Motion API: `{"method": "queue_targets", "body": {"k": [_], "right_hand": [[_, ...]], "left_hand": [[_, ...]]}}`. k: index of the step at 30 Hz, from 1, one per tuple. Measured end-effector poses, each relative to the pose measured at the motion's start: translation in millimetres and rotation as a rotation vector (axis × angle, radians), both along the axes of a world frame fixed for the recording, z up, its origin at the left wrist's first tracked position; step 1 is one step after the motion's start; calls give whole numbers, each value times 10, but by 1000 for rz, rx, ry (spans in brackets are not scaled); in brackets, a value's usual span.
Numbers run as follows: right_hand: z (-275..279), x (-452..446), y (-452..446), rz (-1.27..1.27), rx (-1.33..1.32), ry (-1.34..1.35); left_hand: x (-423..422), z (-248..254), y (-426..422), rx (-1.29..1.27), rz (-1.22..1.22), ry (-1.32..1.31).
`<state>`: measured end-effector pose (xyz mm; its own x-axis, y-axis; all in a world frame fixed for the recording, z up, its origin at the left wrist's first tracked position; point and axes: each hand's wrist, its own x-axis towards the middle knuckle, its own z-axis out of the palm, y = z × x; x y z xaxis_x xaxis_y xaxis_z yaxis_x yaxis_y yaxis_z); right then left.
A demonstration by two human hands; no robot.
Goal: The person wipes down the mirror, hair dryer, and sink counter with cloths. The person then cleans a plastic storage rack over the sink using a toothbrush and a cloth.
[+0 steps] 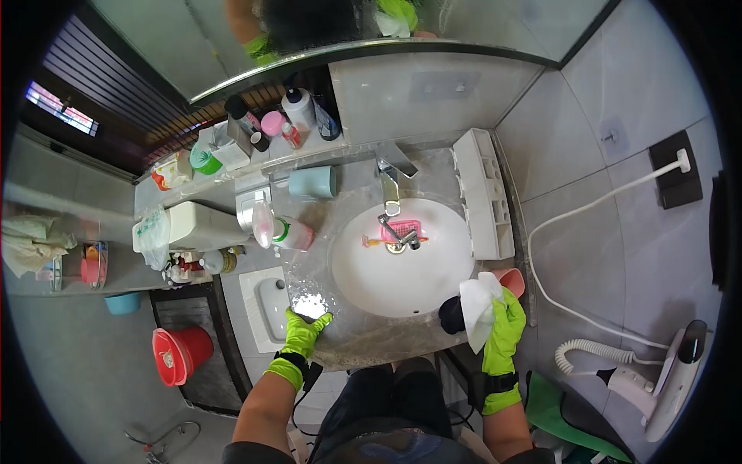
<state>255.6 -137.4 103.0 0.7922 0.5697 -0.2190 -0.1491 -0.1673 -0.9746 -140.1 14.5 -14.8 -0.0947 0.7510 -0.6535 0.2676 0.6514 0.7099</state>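
Observation:
My left hand (303,336), in a bright green glove, rests at the counter's front-left edge with fingers and thumb apart. Just beyond it lies a bright white patch (311,305), a glare or something wet; I cannot tell which. On the right, my gloved right hand (505,325) grips a white cloth (481,303) over the counter's right corner. Beside the cloth is a dark round object (451,315), partly hidden. A pink cup (509,281) stands just beyond that hand. Between my hands is the white sink (363,290), with a pink basket (400,230) under the faucet (392,189).
A blue cup (312,182) lies near a pump bottle (292,233) on the counter's left. A white rack (485,193) stands on the right. Several bottles line the back ledge (309,143). A white cord (556,286) and hair dryer (630,384) hang on the right wall.

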Motion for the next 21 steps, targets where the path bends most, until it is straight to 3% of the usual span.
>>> {"method": "queue_targets", "body": {"k": [9,13,21], "right_hand": [[9,-171,-180,-27,26,-91],[-335,-136,-388,-50,44,-183],[-527,-618,-705,-129,323,-341]], "left_hand": [[47,242,18,12,-95,61],[-16,154,-68,157,-114,-30],[-157,-28,-204,521,-323,113]]}}
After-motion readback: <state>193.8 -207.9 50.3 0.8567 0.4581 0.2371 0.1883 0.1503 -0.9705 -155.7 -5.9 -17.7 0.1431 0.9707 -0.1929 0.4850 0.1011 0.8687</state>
